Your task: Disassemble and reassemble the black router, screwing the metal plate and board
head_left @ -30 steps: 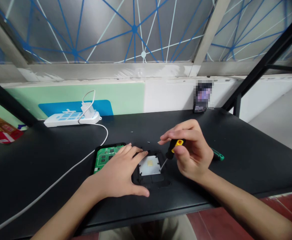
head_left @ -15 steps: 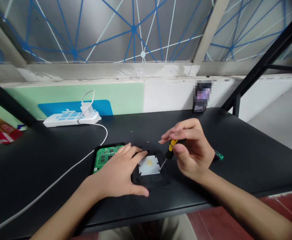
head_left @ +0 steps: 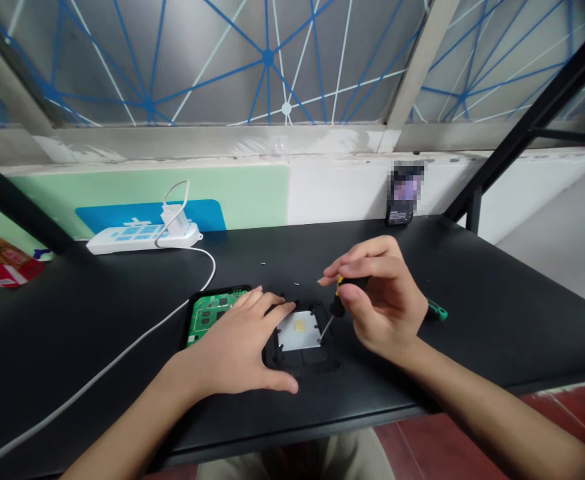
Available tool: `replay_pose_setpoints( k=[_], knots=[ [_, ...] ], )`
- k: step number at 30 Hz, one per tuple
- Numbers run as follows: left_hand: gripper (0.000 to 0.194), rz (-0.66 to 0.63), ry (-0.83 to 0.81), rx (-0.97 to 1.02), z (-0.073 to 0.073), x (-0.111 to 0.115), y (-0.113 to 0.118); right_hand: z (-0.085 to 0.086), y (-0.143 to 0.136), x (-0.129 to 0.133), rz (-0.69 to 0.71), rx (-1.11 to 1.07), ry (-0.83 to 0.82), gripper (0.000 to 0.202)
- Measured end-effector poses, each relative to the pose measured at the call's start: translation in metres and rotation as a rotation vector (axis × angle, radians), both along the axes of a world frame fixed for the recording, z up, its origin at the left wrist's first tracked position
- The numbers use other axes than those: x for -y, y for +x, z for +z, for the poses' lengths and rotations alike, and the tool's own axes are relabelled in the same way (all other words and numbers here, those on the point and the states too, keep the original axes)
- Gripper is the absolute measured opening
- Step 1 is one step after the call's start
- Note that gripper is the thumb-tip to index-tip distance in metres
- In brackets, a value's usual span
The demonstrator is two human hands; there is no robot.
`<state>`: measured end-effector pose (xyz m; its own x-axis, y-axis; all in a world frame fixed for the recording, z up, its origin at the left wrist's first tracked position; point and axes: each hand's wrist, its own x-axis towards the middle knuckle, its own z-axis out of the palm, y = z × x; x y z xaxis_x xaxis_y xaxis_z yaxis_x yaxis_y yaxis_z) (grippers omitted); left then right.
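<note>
My right hand (head_left: 385,293) pinches a yellow-and-black screwdriver (head_left: 338,306) between thumb and fingers. The shaft slants down to the left, and its tip meets the lower right corner of a silvery metal plate (head_left: 292,339). That plate, with a small tan square on it, sits in a black plastic housing (head_left: 317,361). My left hand (head_left: 245,347) lies flat with fingers spread over the housing's left side, fingertips on its upper edge. Partly under this hand is a green circuit board (head_left: 207,317) in a black casing.
Small screws (head_left: 297,285) lie behind the housing. A green-handled tool (head_left: 438,311) is partly hidden by my right hand. A white power strip (head_left: 145,238) with a cable (head_left: 137,345) stands at the back left, a phone (head_left: 402,197) leans on the wall, and a red packet (head_left: 9,260) lies far left.
The screwdriver handle has turned in my right fingers, showing more black and less yellow. Its tip stays at the same corner, and my left hand has not moved.
</note>
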<state>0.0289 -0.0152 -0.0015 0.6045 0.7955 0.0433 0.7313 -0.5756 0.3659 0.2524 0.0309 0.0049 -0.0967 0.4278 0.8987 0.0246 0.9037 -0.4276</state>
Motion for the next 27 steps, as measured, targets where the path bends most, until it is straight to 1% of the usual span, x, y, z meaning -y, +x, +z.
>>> replay_pose_setpoints(
  k=[1, 3, 6, 8, 11, 13, 14, 16, 19, 22, 24, 27],
  knots=[
    [0.096, -0.002, 0.001, 0.0, -0.0001, 0.0001, -0.0001, 0.0002, 0.0001, 0.0001, -0.031, 0.005, 0.004, 0.025],
    [0.094, -0.004, -0.001, -0.006, 0.0002, 0.0001, -0.0001, 0.0008, -0.001, 0.0014, -0.05, -0.002, -0.024, 0.023],
    [0.092, -0.001, -0.005, -0.02, 0.0013, 0.0001, 0.0005, 0.0018, -0.0037, 0.0036, -0.01, -0.01, -0.072, 0.027],
    [0.093, 0.0, -0.005, -0.032, 0.0017, 0.0, 0.0009, 0.0017, -0.0043, 0.0038, 0.021, -0.026, -0.072, 0.03],
    [0.092, -0.001, -0.006, -0.022, 0.001, -0.0002, 0.0007, 0.0003, -0.0033, 0.0022, 0.047, -0.019, -0.033, 0.021],
    [0.091, -0.001, -0.002, -0.006, -0.0001, -0.0002, 0.0, -0.0009, -0.0029, 0.0012, 0.04, -0.002, -0.016, 0.024],
    [0.091, -0.002, 0.001, -0.002, -0.0005, -0.0002, -0.0004, -0.0014, -0.0031, 0.001, 0.037, -0.003, -0.026, 0.026],
    [0.091, -0.007, 0.008, -0.001, -0.001, -0.0001, -0.0011, -0.0019, -0.0044, 0.0015, 0.049, -0.03, -0.072, 0.023],
    [0.091, -0.012, 0.013, -0.009, -0.0006, 0.0, -0.0011, -0.0016, -0.0074, 0.0033, 0.118, -0.091, -0.13, 0.016],
    [0.092, -0.012, 0.012, -0.031, 0.0007, 0.0002, -0.0001, -0.0005, -0.0092, 0.0046, 0.156, -0.13, -0.158, 0.015],
    [0.092, -0.011, 0.008, -0.04, 0.0017, 0.0002, 0.0009, 0.0, -0.0088, 0.0042, 0.147, -0.15, -0.158, 0.018],
    [0.092, -0.002, -0.006, -0.034, 0.0028, 0.0001, 0.0019, 0.0, -0.0057, 0.0011, 0.091, -0.129, -0.105, 0.018]
  ],
)
